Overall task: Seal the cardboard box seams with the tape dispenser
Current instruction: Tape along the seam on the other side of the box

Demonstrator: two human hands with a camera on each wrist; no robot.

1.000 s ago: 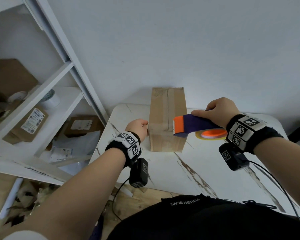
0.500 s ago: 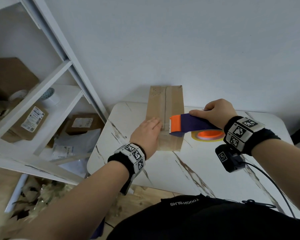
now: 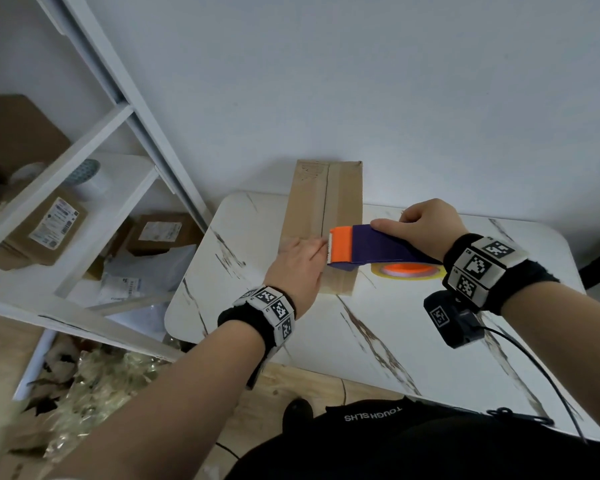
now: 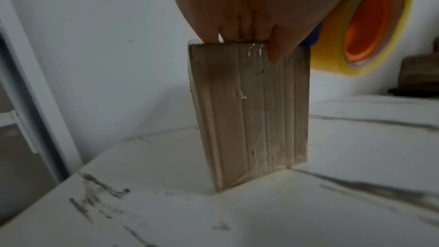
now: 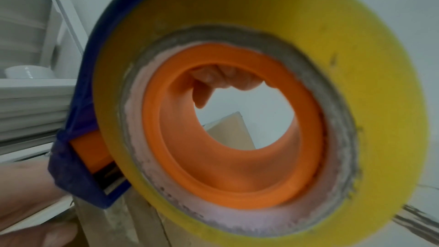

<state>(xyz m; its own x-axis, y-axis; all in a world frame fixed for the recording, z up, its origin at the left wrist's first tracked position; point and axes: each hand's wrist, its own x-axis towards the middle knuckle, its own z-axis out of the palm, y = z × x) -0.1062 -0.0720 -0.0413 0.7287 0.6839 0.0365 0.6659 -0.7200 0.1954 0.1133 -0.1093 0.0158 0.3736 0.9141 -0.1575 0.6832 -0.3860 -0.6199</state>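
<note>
In the head view, the cardboard box [image 3: 326, 216] is lying lengthwise on the marbled white table [image 3: 413, 341], its far end near the wall, its top seam running away from the person. The left hand [image 3: 297, 268] is resting flat with straight fingers on the near end of the top, probably pinning down the tape end and steadying the box. The right hand [image 3: 426, 225] is clenching the tape dispenser [image 3: 371, 247], thumb along its purple body, and is holding the orange blade end right at the seam beside the left fingertips, likely so the strip can be drawn along that line. From the left wrist, the fingers [image 4: 237, 25] are lying over the box's upper edge while the thumb [image 4: 280, 48] is pressing on the end face, where glossy tape is already showing; the yellow roll [image 4: 370, 25] is hanging just beside. From the right wrist, the roll is filling the frame, and through its orange core curled fingers [image 5: 223, 80] are gripping the dispenser above the box.
</note>
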